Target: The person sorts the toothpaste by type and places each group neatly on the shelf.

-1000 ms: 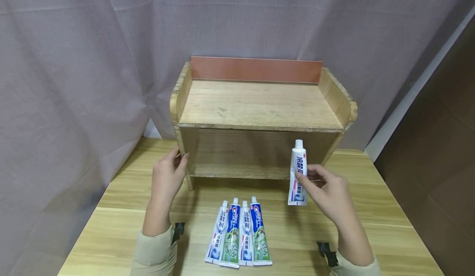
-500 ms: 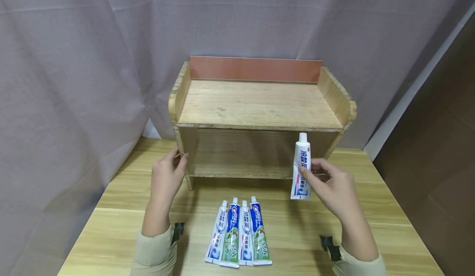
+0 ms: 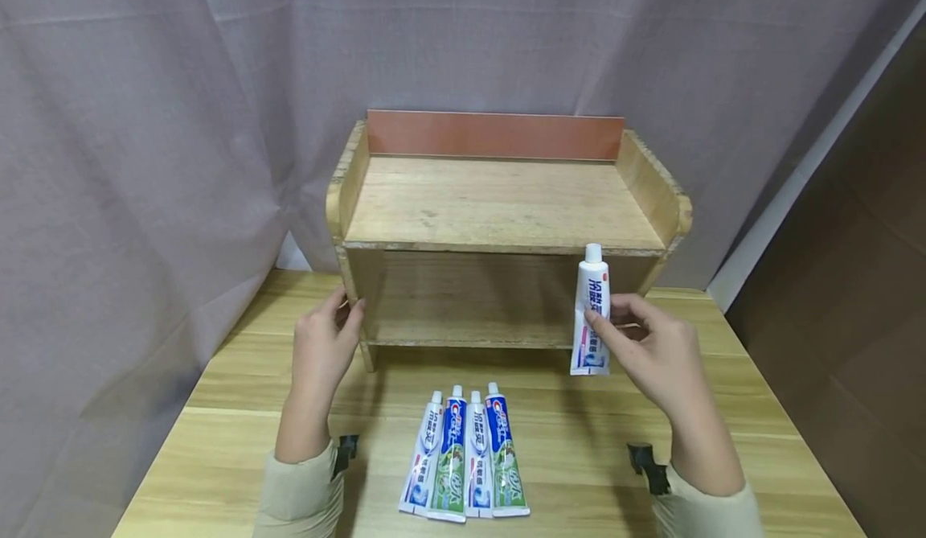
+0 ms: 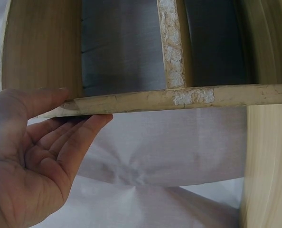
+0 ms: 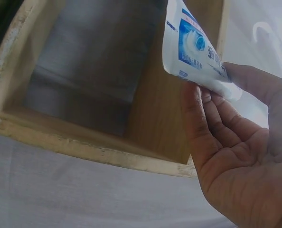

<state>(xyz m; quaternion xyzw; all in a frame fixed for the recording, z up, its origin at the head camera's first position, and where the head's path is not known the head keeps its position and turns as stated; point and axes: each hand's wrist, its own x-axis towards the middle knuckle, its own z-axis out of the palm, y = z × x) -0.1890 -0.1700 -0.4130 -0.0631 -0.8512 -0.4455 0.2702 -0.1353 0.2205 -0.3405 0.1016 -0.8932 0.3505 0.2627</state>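
Observation:
My right hand (image 3: 654, 353) pinches a white toothpaste tube (image 3: 592, 313) between thumb and fingers. The tube is upright, cap up, in front of the right end of a two-tier wooden shelf (image 3: 499, 208). In the right wrist view, the tube's flat crimped end (image 5: 172, 71) points away from the palm. At the shelf's left side panel (image 4: 145, 102), my left hand (image 3: 325, 341) grips the edge, thumb on one face and fingers on the other. On the table lie two blue-green Crest toothpaste tubes (image 3: 450, 457) and two white toothpaste tubes (image 3: 478, 457), side by side, alternating, caps toward the shelf.
A reddish-brown strip (image 3: 495, 134) stands along the back of the upper tier. Behind the shelf hangs a grey curtain (image 3: 463, 39). A dark brown panel (image 3: 854, 297) borders the wooden table (image 3: 752, 441) on the right.
My right hand has raised the held tube and shifted it slightly right, up toward the upper tier's front edge. The left hand keeps its grip on the side panel. The lying tubes stay put.

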